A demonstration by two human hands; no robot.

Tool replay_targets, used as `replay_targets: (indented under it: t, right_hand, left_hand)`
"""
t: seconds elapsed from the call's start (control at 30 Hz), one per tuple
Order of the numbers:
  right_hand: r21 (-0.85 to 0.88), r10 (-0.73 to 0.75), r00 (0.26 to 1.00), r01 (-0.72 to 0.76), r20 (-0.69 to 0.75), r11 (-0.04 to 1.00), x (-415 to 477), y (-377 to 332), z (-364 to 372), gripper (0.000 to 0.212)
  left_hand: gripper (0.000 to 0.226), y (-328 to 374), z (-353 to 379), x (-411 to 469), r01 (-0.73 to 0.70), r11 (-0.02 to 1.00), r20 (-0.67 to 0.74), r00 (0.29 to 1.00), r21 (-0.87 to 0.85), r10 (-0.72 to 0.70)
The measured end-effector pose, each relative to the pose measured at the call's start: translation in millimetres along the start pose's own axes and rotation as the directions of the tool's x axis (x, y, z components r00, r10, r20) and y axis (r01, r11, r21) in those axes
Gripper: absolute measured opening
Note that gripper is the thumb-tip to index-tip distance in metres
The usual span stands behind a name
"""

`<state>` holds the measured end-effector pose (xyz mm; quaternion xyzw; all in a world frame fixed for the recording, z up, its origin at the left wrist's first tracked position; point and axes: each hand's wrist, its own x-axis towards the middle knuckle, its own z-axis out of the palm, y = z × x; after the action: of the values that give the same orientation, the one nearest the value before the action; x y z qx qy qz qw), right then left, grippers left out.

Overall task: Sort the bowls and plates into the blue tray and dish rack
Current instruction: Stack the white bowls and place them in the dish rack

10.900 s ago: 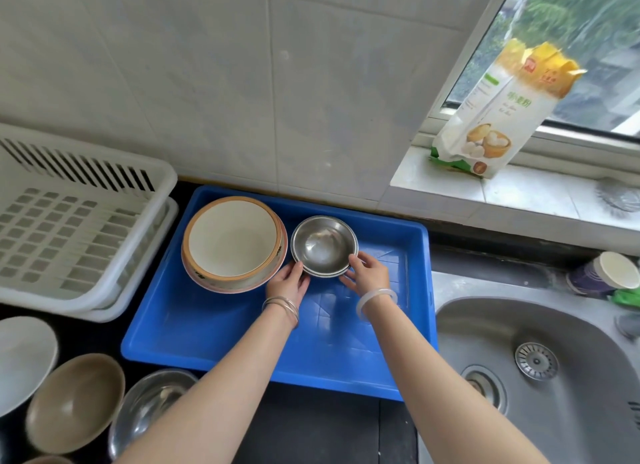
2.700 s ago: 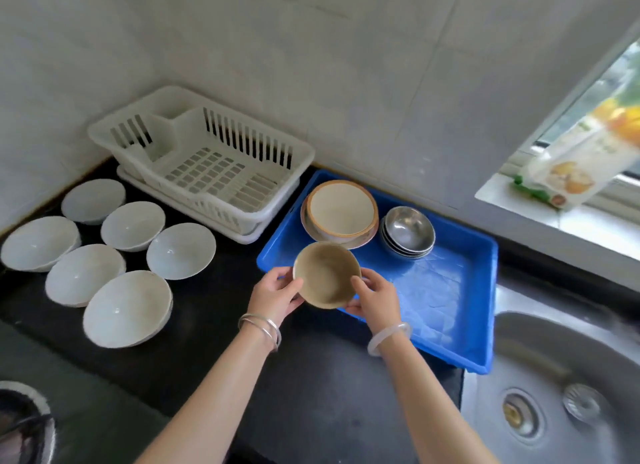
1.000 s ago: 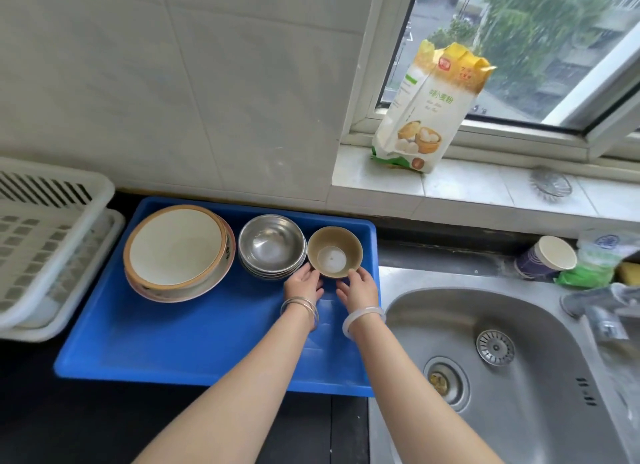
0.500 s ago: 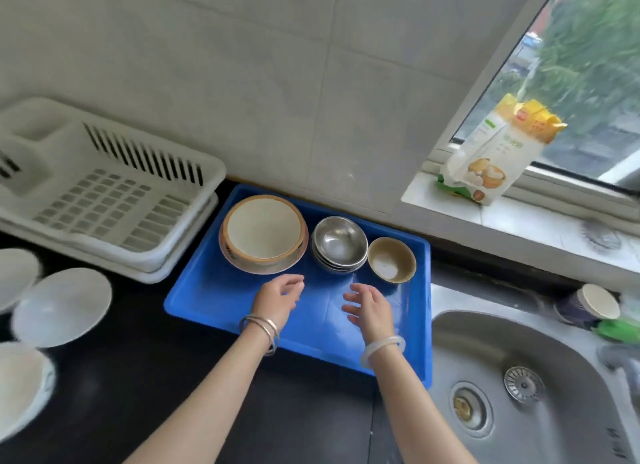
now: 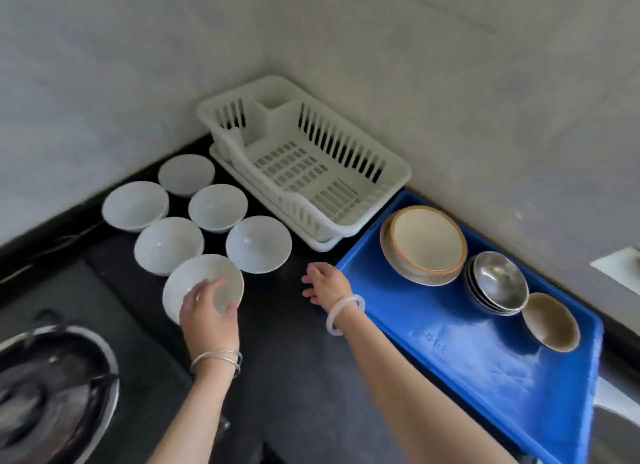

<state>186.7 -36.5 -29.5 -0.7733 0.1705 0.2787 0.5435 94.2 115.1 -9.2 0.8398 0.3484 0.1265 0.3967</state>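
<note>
Several white bowls sit on the black counter at left. My left hand [image 5: 207, 306] grips the near rim of the nearest white bowl [image 5: 201, 280], thumb inside it. My right hand [image 5: 325, 283] hovers open over the counter between the bowls and the blue tray [image 5: 460, 352]. The tray holds a stack of tan-rimmed plates and bowls [image 5: 424, 243], stacked steel bowls [image 5: 497, 281] and a small brown bowl [image 5: 550, 321]. The white dish rack [image 5: 301, 165] stands with nothing in it behind, against the wall.
A dark wok or pan [image 5: 48, 398] sits at the lower left on the stove. Tiled walls meet in the corner behind the rack. A steel sink edge [image 5: 616, 425] shows at the far right past the tray.
Both hands left the tray after the brown bowl was set beside the steel bowls. The view swung left, and my left hand has taken hold of the nearest white bowl.
</note>
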Motion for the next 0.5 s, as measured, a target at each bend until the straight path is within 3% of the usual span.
replay_targets:
  t: [0.13,0.27,0.4,0.5]
  right_hand:
    - [-0.055,0.076,0.997,-0.074,0.033,0.996,27,-16,33,0.043]
    - [0.064,0.128,0.991,-0.130,0.031,0.989,44,-22,54,0.034]
    - [0.266,0.179,0.983,-0.166,-0.027,0.950,48,-27,60,0.024]
    - [0.250,0.142,0.986,-0.115,-0.093,0.961,37,-33,53,0.021]
  left_hand:
    - [0.054,-37,-13,14,0.143,0.990,-0.073,0.987,-0.016,-0.144]
    - [0.068,-56,-16,24,0.303,0.922,0.024,0.952,-0.242,-0.306]
    - [0.058,-63,-16,24,0.403,0.822,0.083,0.910,-0.401,-0.406]
    - [0.052,-69,-17,27,0.427,0.769,0.132,0.899,-0.476,-0.418]
